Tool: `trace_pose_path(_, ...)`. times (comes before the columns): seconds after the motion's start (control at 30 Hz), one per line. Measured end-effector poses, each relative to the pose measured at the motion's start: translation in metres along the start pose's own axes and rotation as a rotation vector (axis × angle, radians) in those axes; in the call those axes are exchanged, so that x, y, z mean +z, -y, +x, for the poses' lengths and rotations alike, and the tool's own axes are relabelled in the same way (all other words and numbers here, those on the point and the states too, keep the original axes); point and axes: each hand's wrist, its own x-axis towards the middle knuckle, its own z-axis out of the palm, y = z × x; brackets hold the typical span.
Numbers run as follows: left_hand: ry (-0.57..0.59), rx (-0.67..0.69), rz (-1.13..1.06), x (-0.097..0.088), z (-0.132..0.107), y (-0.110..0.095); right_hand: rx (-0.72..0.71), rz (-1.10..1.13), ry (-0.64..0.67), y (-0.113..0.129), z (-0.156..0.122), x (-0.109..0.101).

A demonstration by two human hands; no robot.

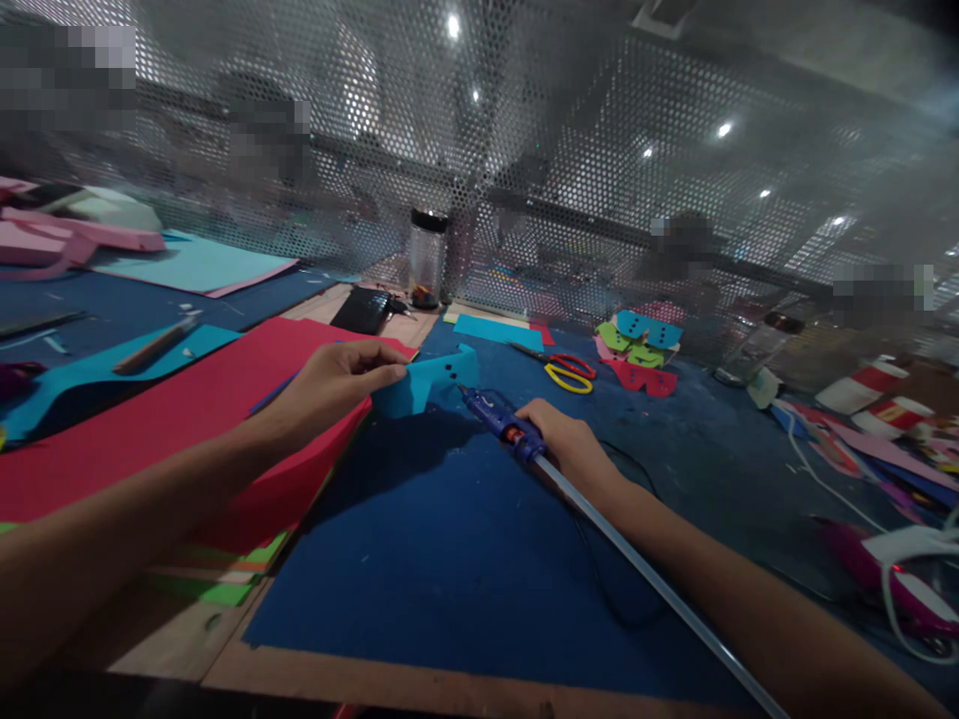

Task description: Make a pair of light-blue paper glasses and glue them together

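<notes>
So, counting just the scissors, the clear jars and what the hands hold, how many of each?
Blue paper piece in the left hand: 1
Blue glue gun in the right hand: 1
Scissors: 1 pair
Clear jars: 2
Total: 5

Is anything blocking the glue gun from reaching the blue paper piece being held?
Nothing visible stands between the glue gun in the right hand and the blue paper piece in the left hand; whether they touch is unclear. The scissors lie beyond, off that path.
</notes>
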Motion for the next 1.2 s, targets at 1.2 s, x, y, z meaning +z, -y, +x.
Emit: trace_pose_path(1.2,0.015,0.010,-0.019,0.000,-0.002,-0.003,0.033,-0.060,0.021,0.004,0.001,-0.005)
